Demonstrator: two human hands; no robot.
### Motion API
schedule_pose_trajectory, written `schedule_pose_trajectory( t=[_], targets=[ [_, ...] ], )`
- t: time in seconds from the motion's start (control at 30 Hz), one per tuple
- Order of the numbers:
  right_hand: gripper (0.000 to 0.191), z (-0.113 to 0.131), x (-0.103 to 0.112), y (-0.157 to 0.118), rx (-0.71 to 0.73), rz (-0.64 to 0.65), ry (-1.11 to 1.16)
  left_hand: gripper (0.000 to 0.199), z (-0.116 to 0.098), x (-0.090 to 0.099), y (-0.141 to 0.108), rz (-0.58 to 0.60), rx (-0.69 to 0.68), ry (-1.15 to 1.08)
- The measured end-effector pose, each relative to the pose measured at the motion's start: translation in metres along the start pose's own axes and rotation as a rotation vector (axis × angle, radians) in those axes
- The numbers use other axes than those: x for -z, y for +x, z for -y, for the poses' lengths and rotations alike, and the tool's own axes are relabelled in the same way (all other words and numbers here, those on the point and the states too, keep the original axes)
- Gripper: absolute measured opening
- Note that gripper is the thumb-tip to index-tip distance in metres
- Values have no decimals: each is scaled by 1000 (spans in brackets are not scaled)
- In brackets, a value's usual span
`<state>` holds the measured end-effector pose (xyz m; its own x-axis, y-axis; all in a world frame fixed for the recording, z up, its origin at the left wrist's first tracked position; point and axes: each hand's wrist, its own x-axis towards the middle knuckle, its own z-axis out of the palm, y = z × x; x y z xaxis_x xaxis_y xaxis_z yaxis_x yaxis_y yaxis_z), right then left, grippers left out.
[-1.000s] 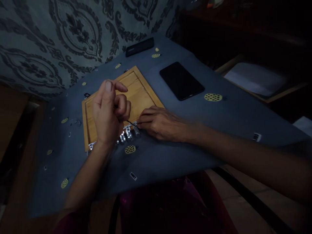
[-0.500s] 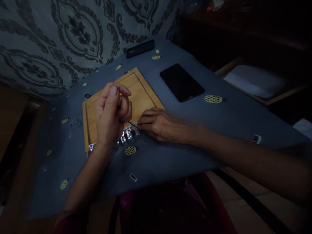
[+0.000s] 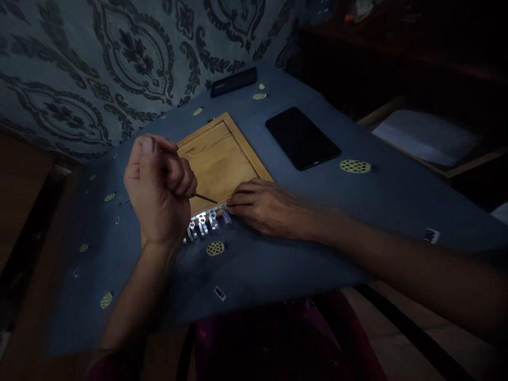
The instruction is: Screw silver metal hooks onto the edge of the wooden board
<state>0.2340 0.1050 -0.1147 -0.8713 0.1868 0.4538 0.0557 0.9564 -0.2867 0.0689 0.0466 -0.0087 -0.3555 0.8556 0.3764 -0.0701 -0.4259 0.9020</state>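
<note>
Curled fingers of the left hand (image 3: 159, 190) grip a thin tool (image 3: 205, 198), its tip just beside the hook strip (image 3: 202, 218). The right hand (image 3: 265, 206) has its fingers at the strip's right end; whether they pinch it, I cannot tell. The strip runs along the near edge of the board (image 3: 222, 159), on the bench (image 3: 286, 264). A phone (image 3: 303, 138) lies beyond, rightward.

Golden-brown board (image 3: 224, 161), blue pineapple-print cloth (image 3: 278, 270)
</note>
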Motion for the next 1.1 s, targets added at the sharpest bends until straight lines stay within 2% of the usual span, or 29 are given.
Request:
schedule_pose_trajectory(
  t=[0.2,0.47,0.87,1.1],
  targets=[
    [27,1,0,0,-6,-15,21,38,9,-3,-1,-12,39,31],
    [26,0,-1,0,7,-24,11,40,13,-4,-3,-12,55,24],
    [28,0,0,-1,4,-21,12,43,19,-7,-3,-52,17,-30],
    [26,1,1,1,-6,-1,17,44,19,-9,-9,-11,19,-21]
  ],
)
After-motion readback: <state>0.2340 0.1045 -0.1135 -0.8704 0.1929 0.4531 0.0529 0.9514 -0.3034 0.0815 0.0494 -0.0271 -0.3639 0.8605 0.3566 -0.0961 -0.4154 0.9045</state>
